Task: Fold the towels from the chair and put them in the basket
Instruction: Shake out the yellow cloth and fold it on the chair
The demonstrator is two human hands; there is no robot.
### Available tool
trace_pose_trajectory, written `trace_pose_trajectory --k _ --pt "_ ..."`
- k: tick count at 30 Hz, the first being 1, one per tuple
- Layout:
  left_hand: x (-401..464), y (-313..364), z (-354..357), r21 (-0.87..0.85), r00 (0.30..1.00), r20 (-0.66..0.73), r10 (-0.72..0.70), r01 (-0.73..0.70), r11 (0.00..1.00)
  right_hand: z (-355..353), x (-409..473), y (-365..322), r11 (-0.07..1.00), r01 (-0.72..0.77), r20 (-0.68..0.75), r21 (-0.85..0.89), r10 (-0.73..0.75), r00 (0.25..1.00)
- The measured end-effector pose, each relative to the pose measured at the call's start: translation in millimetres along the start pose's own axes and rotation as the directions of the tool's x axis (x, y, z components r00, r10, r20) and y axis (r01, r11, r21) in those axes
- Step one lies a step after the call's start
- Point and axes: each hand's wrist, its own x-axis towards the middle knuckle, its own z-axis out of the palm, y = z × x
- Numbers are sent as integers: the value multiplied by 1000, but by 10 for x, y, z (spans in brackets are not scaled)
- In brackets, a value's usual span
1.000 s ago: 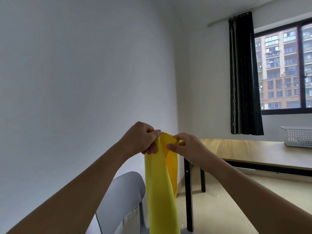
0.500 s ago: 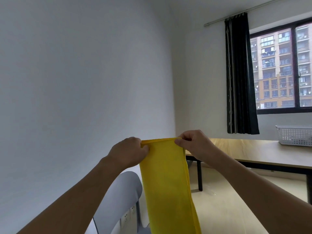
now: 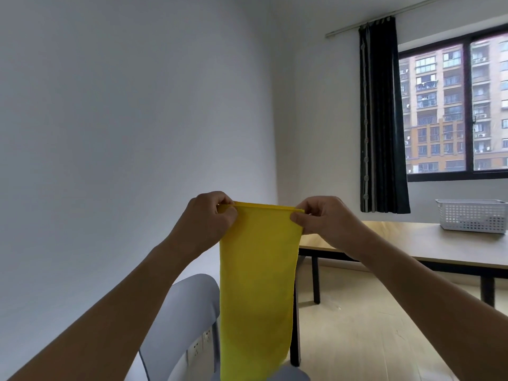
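Above one chair, two hands pinching one, perhaps doubled, yellow towel

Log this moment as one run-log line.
left hand: pinches top left corner | right hand: pinches top right corner | yellow towel: hanging, doubled top edge | white basket: on table, apart

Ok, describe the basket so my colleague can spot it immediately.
Start at the window with the dark curtain. Below it a wooden table runs along the wall. The basket sits at its far right: white, perforated plastic, the only thing visible on the table.
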Motion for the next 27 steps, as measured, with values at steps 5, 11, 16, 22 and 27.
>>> trace_pose_trajectory --k 5,11,16,22,27 --pt "-2 -159 81 4 1000 16 3 -3 1000 -8 -4 114 995 -27 42 98 23 999" --pt "0 -488 418 104 995 90 46 -55 993 154 75 474 972 -48 79 -231 68 995" --pt "36 -918 809 298 978 199 59 -118 947 369 195 880 911 -88 64 -403 124 990" --pt "25 -1074 884 354 989 98 112 -140 925 477 339 978 926 -84 -34 -368 77 996" --pt "-208 -1035 831 83 984 173 -38 24 996 518 126 1015 950 -124 11 -288 133 991"
